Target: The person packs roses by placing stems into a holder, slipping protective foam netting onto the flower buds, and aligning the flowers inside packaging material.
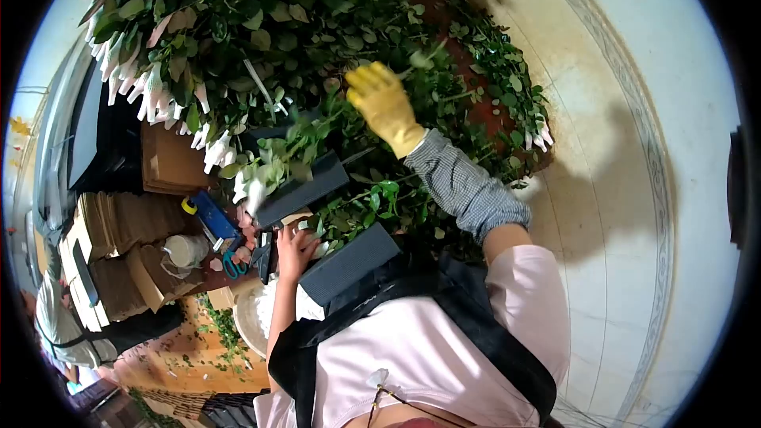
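Note:
My left hand, bare, lies at the left end of a gap between two dark grey blocks. Its visible fingers look stretched and slightly apart; a pale bud-like piece is beside them. My right hand, in a yellow glove, is raised over green rose stems and leaves, its fingers smeared by motion. Left of the glove, blurred leafy roses with white-sleeved heads lie across the upper dark block. Whether the glove grips a stem is unclear. More leafy stems lie between the blocks.
A large pile of leafy roses, many with white-sleeved heads, covers the far side. At left are flattened cardboard, a blue box, teal-handled scissors, a black tool and a white tub. Tiled floor spans the right.

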The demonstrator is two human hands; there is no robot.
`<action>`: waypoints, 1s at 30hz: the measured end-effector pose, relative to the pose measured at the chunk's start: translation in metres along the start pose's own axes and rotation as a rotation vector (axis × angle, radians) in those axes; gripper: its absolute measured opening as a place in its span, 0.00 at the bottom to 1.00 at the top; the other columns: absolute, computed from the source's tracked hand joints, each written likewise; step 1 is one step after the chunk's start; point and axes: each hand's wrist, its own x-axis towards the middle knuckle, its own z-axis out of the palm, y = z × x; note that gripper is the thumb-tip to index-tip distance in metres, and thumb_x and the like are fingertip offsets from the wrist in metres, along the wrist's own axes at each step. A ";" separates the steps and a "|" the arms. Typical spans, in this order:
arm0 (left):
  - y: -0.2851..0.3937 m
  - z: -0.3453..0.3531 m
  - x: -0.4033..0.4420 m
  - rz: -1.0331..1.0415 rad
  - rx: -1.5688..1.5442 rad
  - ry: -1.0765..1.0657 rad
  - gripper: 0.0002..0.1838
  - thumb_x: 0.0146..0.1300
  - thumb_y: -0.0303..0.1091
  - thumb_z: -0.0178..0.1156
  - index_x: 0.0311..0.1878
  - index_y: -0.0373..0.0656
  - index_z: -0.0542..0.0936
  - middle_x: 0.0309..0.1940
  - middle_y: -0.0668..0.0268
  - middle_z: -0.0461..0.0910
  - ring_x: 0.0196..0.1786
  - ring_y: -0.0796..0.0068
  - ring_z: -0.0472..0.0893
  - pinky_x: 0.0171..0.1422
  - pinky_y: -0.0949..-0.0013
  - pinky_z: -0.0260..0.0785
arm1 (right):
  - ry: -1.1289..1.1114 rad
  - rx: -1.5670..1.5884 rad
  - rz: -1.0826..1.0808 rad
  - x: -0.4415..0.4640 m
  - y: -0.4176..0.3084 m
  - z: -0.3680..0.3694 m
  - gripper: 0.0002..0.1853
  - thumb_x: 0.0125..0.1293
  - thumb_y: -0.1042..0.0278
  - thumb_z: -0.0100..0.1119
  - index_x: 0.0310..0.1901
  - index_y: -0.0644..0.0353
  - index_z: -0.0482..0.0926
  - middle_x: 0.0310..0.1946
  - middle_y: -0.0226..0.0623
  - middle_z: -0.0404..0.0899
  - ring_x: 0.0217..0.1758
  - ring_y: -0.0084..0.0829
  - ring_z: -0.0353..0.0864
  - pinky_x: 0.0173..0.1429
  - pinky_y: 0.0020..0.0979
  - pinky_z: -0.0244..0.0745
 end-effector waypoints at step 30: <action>-0.013 0.009 -0.010 -0.062 -0.017 0.023 0.34 0.51 0.41 0.74 0.60 0.38 0.74 0.44 0.55 0.78 0.49 0.51 0.76 0.56 0.56 0.69 | -0.985 -0.031 -0.011 -0.141 -0.059 -0.030 0.12 0.66 0.68 0.54 0.46 0.46 0.84 0.30 0.31 0.85 0.36 0.36 0.86 0.36 0.39 0.78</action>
